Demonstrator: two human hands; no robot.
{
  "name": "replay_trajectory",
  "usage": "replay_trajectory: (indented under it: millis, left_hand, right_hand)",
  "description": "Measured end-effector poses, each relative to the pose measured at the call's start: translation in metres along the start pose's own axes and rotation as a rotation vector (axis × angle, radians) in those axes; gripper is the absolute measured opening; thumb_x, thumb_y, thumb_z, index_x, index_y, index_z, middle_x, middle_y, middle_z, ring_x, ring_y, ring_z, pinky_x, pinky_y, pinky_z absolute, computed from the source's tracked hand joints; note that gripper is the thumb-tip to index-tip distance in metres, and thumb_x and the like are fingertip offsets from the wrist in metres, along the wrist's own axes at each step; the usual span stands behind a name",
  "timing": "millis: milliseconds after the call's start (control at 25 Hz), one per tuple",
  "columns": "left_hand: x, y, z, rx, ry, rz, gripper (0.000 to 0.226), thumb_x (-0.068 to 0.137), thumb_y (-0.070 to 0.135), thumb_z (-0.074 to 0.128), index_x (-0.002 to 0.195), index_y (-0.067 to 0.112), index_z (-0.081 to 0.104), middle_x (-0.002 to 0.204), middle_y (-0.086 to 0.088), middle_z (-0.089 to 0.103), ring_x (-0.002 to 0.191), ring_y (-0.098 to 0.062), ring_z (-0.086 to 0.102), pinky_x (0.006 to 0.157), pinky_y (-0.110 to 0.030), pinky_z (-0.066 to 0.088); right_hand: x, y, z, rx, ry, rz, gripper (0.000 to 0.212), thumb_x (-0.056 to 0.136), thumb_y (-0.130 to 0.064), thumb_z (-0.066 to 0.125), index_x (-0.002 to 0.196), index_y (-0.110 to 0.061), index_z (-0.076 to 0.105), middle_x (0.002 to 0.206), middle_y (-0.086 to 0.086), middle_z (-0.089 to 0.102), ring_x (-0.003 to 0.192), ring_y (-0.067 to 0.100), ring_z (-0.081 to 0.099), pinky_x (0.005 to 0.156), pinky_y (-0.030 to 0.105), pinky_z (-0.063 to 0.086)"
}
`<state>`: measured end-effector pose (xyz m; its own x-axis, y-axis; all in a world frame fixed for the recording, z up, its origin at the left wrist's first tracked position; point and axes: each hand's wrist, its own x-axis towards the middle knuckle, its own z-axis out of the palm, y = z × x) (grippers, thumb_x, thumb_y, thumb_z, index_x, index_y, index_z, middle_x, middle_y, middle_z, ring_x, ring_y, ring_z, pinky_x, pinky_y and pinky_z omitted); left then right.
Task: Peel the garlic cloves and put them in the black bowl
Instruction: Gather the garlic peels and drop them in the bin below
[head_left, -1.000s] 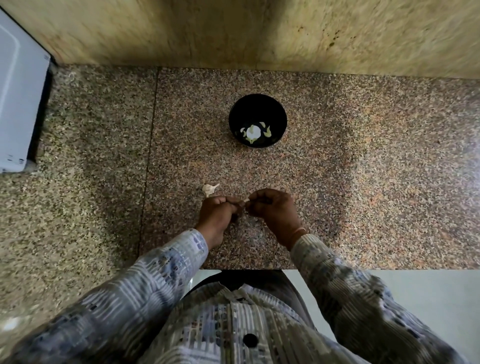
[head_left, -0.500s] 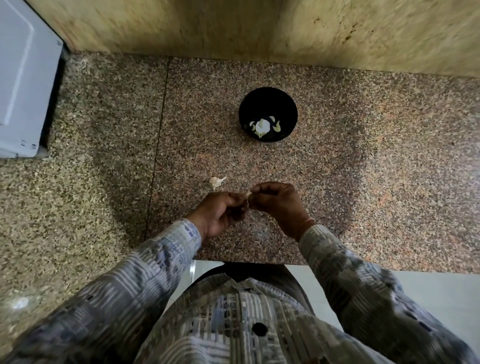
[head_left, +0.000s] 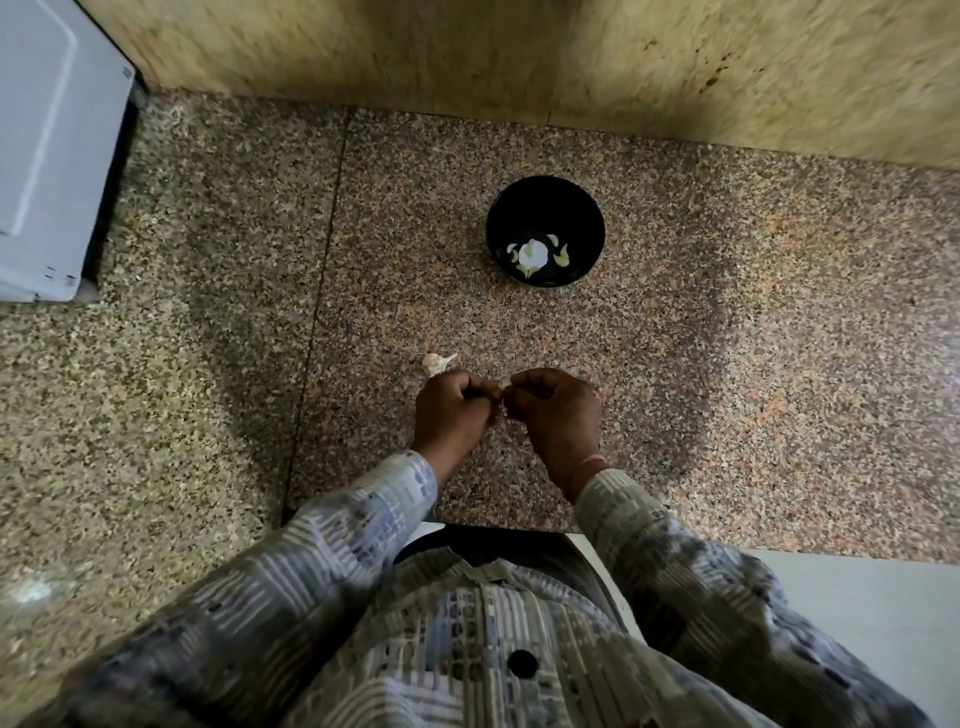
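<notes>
My left hand (head_left: 453, 410) and my right hand (head_left: 555, 410) meet fingertip to fingertip above the granite counter, both pinching one small garlic clove (head_left: 504, 383); only a pale tip of it shows between the fingers. An unpeeled garlic piece (head_left: 435, 362) lies on the counter just beyond my left hand. Farther back stands the black bowl (head_left: 545, 197), holding several pale peeled cloves (head_left: 535, 253) at its bottom.
A white appliance (head_left: 47, 156) stands at the far left against the wall. The speckled granite counter (head_left: 753, 364) runs to a beige stone wall (head_left: 519, 52) behind the bowl. The counter's front edge lies right under my forearms.
The view has shifted slightly, so the bowl sits a little lower in frame. Both hands stay together on the clove, with small finger movement only.
</notes>
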<state>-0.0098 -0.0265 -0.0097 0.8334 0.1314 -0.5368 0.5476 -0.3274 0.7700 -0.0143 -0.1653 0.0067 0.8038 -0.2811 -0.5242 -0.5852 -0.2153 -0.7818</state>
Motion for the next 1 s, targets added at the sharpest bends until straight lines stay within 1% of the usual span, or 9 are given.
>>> replay_trajectory:
  millis: [120,280,400,560,640,760,880,920,1000]
  left_hand:
    - [0.005,-0.001,-0.011,-0.207,-0.15,-0.031,0.024,0.084,0.012,0.079,0.106,0.022,0.08,0.094,0.0,0.08,0.089,-0.019,0.077,0.085,-0.043,0.064]
    - [0.003,0.007,-0.01,-0.154,-0.113,0.012,0.018,0.084,0.006,0.082,0.094,0.022,0.082,0.084,0.001,0.08,0.077,-0.018,0.078,0.074,-0.033,0.063]
    - [0.005,0.014,-0.012,-0.294,-0.13,-0.172,0.013,0.086,-0.004,0.075,0.093,0.006,0.079,0.082,-0.011,0.079,0.072,-0.027,0.076,0.066,-0.035,0.062]
    - [0.003,0.024,-0.021,-0.627,-0.317,-0.493,0.016,0.095,-0.008,0.059,0.1,0.001,0.071,0.081,-0.012,0.073,0.062,-0.018,0.07,0.052,-0.026,0.057]
    - [0.003,0.021,-0.02,-0.613,-0.326,-0.47,0.015,0.096,-0.006,0.061,0.102,0.003,0.071,0.085,-0.012,0.073,0.064,-0.018,0.071,0.05,-0.025,0.057]
    - [0.006,0.018,-0.017,-0.183,-0.224,-0.065,0.011,0.088,0.006,0.078,0.098,0.011,0.079,0.091,-0.006,0.079,0.075,-0.02,0.076,0.067,-0.033,0.064]
    - [0.007,0.021,-0.015,0.18,-0.185,0.277,0.012,0.085,0.021,0.085,0.097,0.019,0.081,0.083,0.015,0.075,0.074,0.004,0.072,0.07,-0.015,0.057]
    - [0.006,0.021,-0.013,0.147,-0.187,0.26,0.011,0.085,0.02,0.084,0.096,0.017,0.081,0.083,0.015,0.075,0.076,0.003,0.072,0.068,-0.015,0.057]
    - [0.006,0.019,-0.008,-0.145,-0.235,0.044,0.007,0.088,0.01,0.081,0.094,0.009,0.077,0.089,0.0,0.077,0.08,-0.012,0.076,0.064,-0.024,0.06]
  right_hand:
    - [0.002,-0.001,-0.012,-0.003,-0.12,-0.108,0.025,0.083,-0.003,0.081,0.103,-0.018,0.079,0.09,-0.002,0.079,0.084,0.012,0.076,0.079,0.031,0.063]
    - [-0.002,0.0,-0.013,-0.101,-0.083,-0.231,0.02,0.085,-0.009,0.081,0.099,-0.023,0.081,0.087,-0.016,0.076,0.08,0.001,0.073,0.075,0.021,0.06]
    - [-0.004,0.002,-0.013,-0.2,-0.067,-0.38,0.018,0.086,-0.009,0.079,0.101,-0.02,0.082,0.091,-0.012,0.076,0.078,-0.004,0.07,0.072,0.014,0.056]
    - [-0.003,-0.003,-0.021,-0.259,-0.106,-0.548,0.015,0.085,-0.007,0.079,0.097,-0.017,0.082,0.091,-0.009,0.076,0.078,0.0,0.071,0.073,0.015,0.057]
    - [0.0,-0.004,-0.021,-0.232,-0.139,-0.439,0.013,0.085,-0.007,0.08,0.095,-0.015,0.081,0.088,-0.005,0.077,0.077,0.005,0.072,0.072,0.019,0.059]
    - [0.002,-0.002,-0.022,0.142,-0.218,-0.072,0.011,0.087,-0.002,0.077,0.098,-0.005,0.078,0.089,0.014,0.078,0.077,0.022,0.073,0.079,0.038,0.062]
    - [0.004,0.0,-0.024,0.374,-0.271,0.111,0.008,0.09,0.002,0.072,0.097,-0.002,0.075,0.087,0.018,0.075,0.076,0.025,0.069,0.076,0.038,0.061]
    - [0.005,-0.001,-0.026,0.425,-0.285,0.159,0.009,0.091,0.004,0.069,0.095,-0.002,0.075,0.085,0.016,0.074,0.075,0.024,0.069,0.074,0.036,0.062]
    - [0.008,0.001,-0.029,0.514,-0.321,0.236,0.012,0.094,0.006,0.063,0.094,-0.001,0.073,0.086,0.014,0.073,0.077,0.023,0.068,0.074,0.035,0.062]
